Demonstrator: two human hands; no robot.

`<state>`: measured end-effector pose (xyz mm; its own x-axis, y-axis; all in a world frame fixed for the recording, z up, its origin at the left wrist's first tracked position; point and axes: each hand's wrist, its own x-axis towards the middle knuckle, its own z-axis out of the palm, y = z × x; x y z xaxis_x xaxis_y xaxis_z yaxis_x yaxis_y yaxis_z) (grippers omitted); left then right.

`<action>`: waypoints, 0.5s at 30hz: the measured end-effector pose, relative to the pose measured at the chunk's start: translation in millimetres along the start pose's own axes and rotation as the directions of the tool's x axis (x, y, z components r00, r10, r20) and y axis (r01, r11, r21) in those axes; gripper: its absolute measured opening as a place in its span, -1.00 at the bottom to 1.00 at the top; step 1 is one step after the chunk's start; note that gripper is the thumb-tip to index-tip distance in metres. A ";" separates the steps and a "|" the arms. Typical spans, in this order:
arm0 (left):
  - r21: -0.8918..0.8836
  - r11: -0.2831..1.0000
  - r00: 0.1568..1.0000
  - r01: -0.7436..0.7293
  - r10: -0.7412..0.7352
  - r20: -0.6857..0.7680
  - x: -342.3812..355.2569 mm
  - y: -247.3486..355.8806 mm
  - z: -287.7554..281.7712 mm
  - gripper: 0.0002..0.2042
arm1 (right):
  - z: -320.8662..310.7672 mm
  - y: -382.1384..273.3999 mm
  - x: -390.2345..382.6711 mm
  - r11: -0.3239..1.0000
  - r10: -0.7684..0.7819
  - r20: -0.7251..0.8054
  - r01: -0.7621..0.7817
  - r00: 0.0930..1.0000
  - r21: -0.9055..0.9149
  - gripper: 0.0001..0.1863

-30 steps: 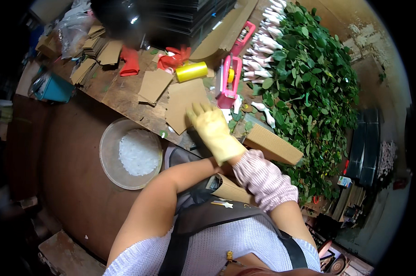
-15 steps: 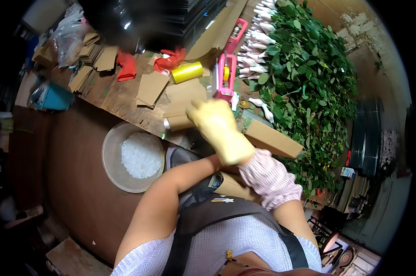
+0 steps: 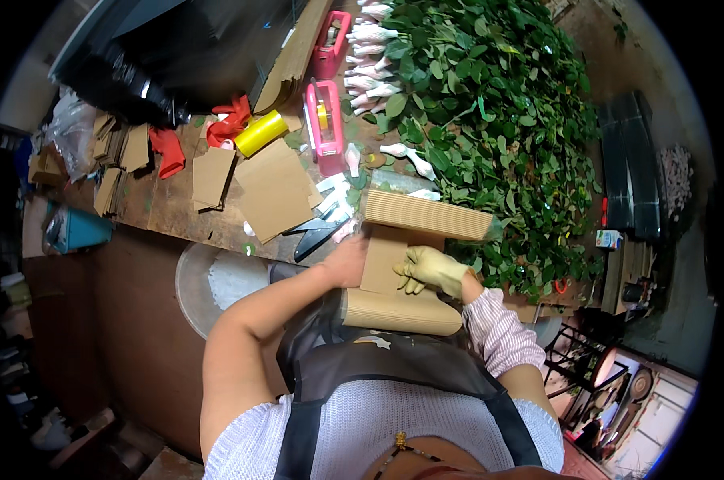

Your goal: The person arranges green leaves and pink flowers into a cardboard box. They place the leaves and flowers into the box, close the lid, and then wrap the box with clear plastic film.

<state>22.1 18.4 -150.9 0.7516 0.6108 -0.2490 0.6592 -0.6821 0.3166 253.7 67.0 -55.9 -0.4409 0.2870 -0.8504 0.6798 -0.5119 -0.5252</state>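
Note:
In front of my body lies a corrugated cardboard wrap, with a raised ridged strip [image 3: 430,214] at its far side and a rolled near edge [image 3: 398,314]. A smooth brown cardboard piece [image 3: 384,260] lies flat between them. My left hand [image 3: 346,262], bare, is closed at the left side of the cardboard, its fingertips partly hidden there. In a pale yellow glove, my right hand [image 3: 432,270] rests on the right part of the smooth piece, fingers spread and slightly bent. Dark-handled scissors [image 3: 318,240] lie just beyond my left hand.
Pink tape dispensers [image 3: 326,128], a yellow roll [image 3: 261,133] and cardboard sheets [image 3: 274,190] lie on the table. Leafy stems [image 3: 498,144] with white-netted heads [image 3: 370,76] fill the right side. A tub [image 3: 194,292] with white contents stands below left.
My gloved right hand has come back from the table's cardboard sheets to the wrap. The smooth piece between the ridged parts now shows, as do the scissors. The view has shifted right.

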 end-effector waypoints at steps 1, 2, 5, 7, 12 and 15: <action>0.062 0.998 0.991 -0.016 0.024 -0.131 -16.0 -7.3 -3.1 -0.44 | 0.3 -0.3 6.2 1.000 0.008 -0.010 -0.009 1.000 -0.026 -0.76; 0.128 0.991 0.966 -0.027 0.059 -0.252 -38.1 -15.2 -18.9 -0.48 | 3.6 -3.4 10.5 0.999 0.012 -0.019 -0.013 1.000 -0.047 -0.74; 0.060 0.997 0.887 -0.056 0.077 -0.455 -62.2 -24.3 -44.8 -0.57 | 10.5 -3.4 17.0 0.998 -0.023 -0.039 0.021 0.999 -0.053 -0.71; -0.031 0.996 0.842 -0.082 0.053 -0.537 -55.7 -17.4 -57.3 -0.63 | 14.4 2.5 18.8 0.996 -0.057 -0.094 0.051 0.994 -0.067 -0.67; -0.144 0.981 0.927 -0.128 0.067 -0.370 -9.2 2.5 -48.0 -0.89 | 6.2 -2.0 6.5 0.770 -0.240 -0.186 0.071 0.953 -0.634 -0.47; -0.163 0.984 0.973 -0.071 0.032 -0.231 -6.2 13.2 -66.3 -0.75 | 1.3 19.6 -33.9 0.618 -0.528 -0.237 0.179 0.815 -0.765 -0.53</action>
<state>24.6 32.3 -84.5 0.7466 0.6649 -0.0210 0.5915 -0.6491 0.4783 281.3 46.1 -37.3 -0.5801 0.6960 -0.4233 0.7901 0.3543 -0.5001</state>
